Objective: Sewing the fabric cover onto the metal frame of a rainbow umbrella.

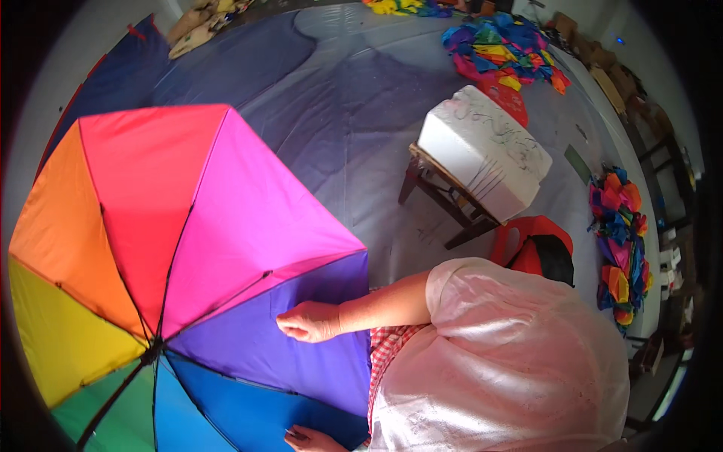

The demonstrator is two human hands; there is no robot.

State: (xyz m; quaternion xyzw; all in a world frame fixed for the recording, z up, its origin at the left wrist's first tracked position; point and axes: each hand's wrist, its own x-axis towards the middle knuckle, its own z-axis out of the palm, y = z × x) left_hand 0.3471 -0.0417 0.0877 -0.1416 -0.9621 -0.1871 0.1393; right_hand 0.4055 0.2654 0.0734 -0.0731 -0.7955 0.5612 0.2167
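An open rainbow-coloured umbrella [199, 248] fills the left side, its inside, ribs and dark shaft towards me. The shaft runs off the lower left edge, so its handle is hidden. At the lower edge, my right hand [315, 441] lies in front of the blue panel, fingers curled, with a small dark bit at the fingertips that I cannot make out. My left hand is out of sight. From the right, another person's bare arm reaches over the purple panel; that person's hand [307, 322] is closed near a rib.
The other person, in a pale pink shirt [504, 354] and red-and-black headwear [538, 248], bends close at my right. A white foam box [486, 147] rests on a wooden stool [444, 196]. Colourful fabric heaps [501, 49] lie on the grey floor sheet [346, 113]; shelves line the right.
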